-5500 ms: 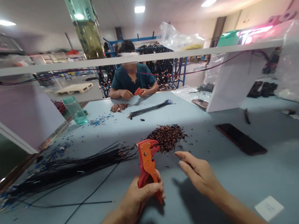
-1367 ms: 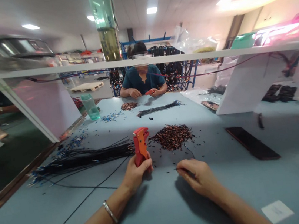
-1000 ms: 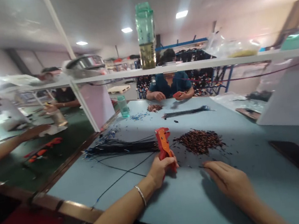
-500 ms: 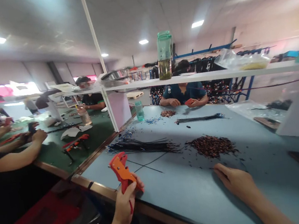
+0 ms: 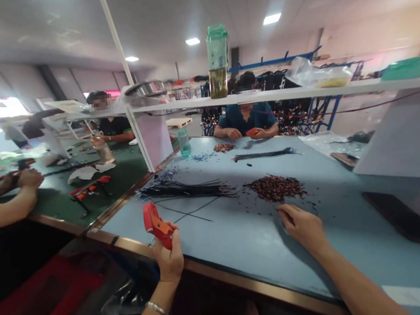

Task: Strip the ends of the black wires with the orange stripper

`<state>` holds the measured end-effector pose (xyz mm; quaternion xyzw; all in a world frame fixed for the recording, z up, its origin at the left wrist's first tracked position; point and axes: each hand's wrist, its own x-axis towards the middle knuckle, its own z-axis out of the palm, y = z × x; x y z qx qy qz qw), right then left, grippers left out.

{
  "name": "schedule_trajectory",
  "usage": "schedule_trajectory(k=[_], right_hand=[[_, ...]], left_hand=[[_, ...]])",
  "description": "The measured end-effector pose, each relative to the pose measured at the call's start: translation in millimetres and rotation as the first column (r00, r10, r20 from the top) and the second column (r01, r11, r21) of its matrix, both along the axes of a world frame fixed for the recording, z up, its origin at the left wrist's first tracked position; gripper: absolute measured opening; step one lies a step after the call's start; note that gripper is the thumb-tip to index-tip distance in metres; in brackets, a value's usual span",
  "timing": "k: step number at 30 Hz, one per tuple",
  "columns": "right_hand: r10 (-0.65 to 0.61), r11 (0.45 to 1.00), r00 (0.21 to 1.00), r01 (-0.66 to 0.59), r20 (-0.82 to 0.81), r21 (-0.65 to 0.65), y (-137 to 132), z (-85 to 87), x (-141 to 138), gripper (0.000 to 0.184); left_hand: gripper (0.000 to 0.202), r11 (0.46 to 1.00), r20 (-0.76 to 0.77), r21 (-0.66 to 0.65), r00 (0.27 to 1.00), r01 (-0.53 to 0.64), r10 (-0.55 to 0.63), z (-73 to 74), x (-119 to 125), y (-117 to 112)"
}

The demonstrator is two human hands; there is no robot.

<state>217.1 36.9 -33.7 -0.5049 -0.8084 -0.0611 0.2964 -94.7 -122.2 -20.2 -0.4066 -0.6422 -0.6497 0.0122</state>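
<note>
My left hand (image 5: 170, 257) is wrapped round the handles of a red and orange wire stripper (image 5: 154, 222), raised near the front edge of the bench. Over the blue-grey tabletop my right hand (image 5: 304, 226) has its fingers pinched together; whatever is between them is too small to make out. Just beyond those fingertips lies a heap of small copper-brown and black pieces (image 5: 277, 188). A bundle of black wires (image 5: 187, 188) stretches left of the heap, with a few loose wires (image 5: 192, 211) crossing in front of it.
A dark flat slab (image 5: 406, 217) lies at the right. Across the bench a co-worker (image 5: 247, 117) holds a red tool by another small heap (image 5: 223, 147). A shelf (image 5: 272, 96) spans above, bearing a green bottle (image 5: 217, 64). People work at a green table (image 5: 55, 193) on the left.
The camera view has shifted, so the bench appears higher and further left. In my left hand the wire stripper has turned. My right hand stays beside the heap, fingers pinched.
</note>
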Motion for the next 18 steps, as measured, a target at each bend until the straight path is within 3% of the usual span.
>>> schedule_trajectory(k=[9, 18], right_hand=[[-0.061, 0.998, 0.997, 0.061, -0.038, 0.012, 0.6, -2.9, 7.0, 0.031], [0.021, 0.999, 0.998, -0.019, -0.062, 0.027, 0.3, 0.3, 4.8, 0.033]], left_hand=[[0.017, 0.996, -0.069, -0.032, 0.995, -0.079, 0.077, 0.5, 5.5, 2.0], [0.020, 0.994, -0.076, -0.028, 0.991, -0.110, 0.108, -1.9, 5.5, 5.7]])
